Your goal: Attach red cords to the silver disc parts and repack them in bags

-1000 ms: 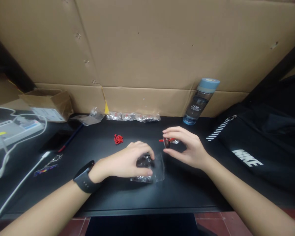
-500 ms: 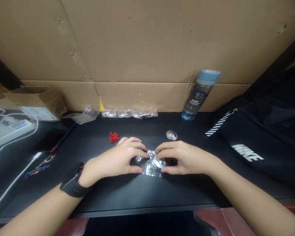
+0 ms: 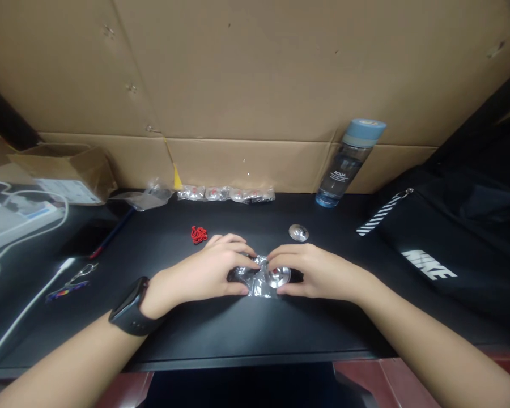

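My left hand, with a black watch on its wrist, pinches the left side of a small clear plastic bag near the table's front. My right hand grips a shiny domed metal disc, like a small finger cymbal, against the bag's right side. Whether the disc is inside the plastic or on top of it I cannot make out. A matching metal disc lies just beyond my right hand. A bundle of red cord rests beyond my left fingers.
Several bagged discs line the cardboard wall. A water bottle leans at the back right, beside a black bag. On the left are a cardboard box, a power strip, a white cable and a keychain.
The metal disc in my right hand has tilted to show more of its face, with a red spot at its centre. The whole view has shifted slightly.
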`<act>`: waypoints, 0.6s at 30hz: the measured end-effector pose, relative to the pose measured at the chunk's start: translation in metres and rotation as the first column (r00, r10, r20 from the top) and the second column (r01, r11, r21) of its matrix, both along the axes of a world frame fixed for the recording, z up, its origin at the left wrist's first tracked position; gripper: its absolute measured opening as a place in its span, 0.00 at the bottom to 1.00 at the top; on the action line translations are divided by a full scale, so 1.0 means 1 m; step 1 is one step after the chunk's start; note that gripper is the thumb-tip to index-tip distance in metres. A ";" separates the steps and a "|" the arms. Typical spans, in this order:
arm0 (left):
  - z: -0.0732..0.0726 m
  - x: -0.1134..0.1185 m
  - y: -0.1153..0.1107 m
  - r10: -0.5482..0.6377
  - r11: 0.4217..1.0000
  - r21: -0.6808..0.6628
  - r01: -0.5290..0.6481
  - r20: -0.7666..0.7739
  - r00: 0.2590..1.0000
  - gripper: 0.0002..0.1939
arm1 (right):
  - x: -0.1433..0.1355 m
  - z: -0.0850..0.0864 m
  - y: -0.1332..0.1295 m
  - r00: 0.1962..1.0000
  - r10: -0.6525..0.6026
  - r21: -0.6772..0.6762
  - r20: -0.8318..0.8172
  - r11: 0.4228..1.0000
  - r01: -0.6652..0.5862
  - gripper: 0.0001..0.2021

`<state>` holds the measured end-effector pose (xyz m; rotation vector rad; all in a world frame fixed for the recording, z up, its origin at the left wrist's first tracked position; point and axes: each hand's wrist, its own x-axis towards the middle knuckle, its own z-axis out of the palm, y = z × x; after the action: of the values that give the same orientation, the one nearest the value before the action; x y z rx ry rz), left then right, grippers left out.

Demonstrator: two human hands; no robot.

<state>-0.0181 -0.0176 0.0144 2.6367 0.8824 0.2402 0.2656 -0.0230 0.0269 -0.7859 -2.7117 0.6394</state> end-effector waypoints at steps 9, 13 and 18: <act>-0.005 -0.002 0.003 -0.004 1.000 0.008 0.004 0.023 1.000 0.25 | -0.009 -0.001 0.001 0.996 -0.037 -0.071 -0.077 0.997 0.032 0.16; -0.003 -0.002 0.004 -0.011 1.000 0.003 0.011 0.034 0.999 0.24 | -0.002 0.006 0.008 0.991 0.105 -0.153 -0.081 0.981 -0.116 0.18; -0.003 -0.003 0.004 -0.012 1.000 -0.005 0.012 0.053 0.999 0.25 | 0.005 0.006 0.016 0.986 0.111 -0.218 -0.123 0.966 -0.136 0.18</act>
<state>-0.0207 -0.0136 0.0112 2.6176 0.8481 0.3033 0.2707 -0.0071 0.0332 -0.6126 -2.6328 1.0039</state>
